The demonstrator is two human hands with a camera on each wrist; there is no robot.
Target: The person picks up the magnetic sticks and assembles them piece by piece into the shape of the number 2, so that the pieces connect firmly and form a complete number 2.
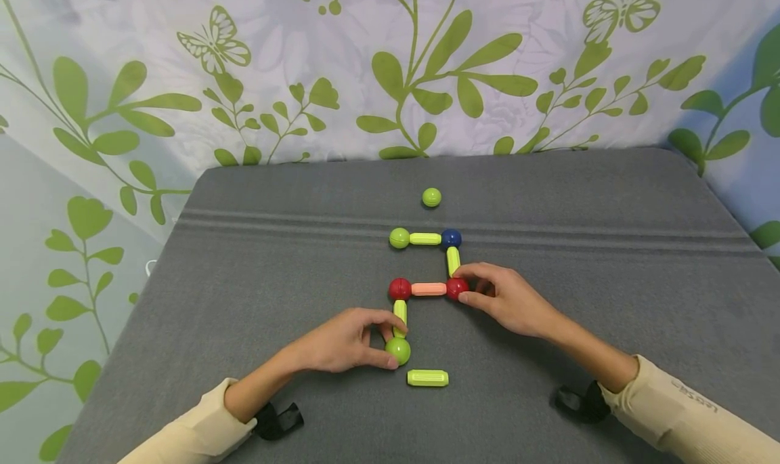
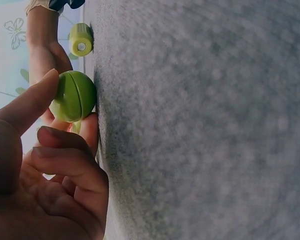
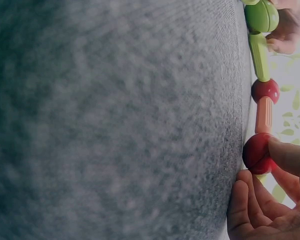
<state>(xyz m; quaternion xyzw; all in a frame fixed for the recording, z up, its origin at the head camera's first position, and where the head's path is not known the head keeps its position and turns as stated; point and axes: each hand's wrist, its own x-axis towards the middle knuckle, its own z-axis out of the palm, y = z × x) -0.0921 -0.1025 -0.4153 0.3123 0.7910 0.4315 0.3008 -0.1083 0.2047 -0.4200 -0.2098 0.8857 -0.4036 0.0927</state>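
My left hand [image 1: 347, 342] pinches the near green ball [image 1: 398, 351] between thumb and fingers. A yellow-green rod [image 1: 399, 315] runs from that ball back to a red ball [image 1: 400, 289]. From there a salmon rod [image 1: 429, 289] leads right to a second red ball [image 1: 457, 288], which my right hand [image 1: 508, 298] holds between thumb and fingers. Another yellow-green rod [image 1: 453, 261] goes from it to a blue ball [image 1: 451, 239]. A further yellow-green rod [image 1: 425, 238] links the blue ball with a green ball [image 1: 399, 238]. In the left wrist view the pinched green ball [image 2: 80, 95] touches the cloth.
A loose yellow-green rod [image 1: 428, 378] lies just right of the near green ball. One loose green ball [image 1: 431, 197] sits behind the chain. Everything rests on a grey cloth-covered table [image 1: 579, 247], with a leaf-patterned curtain [image 1: 341, 57] behind it.
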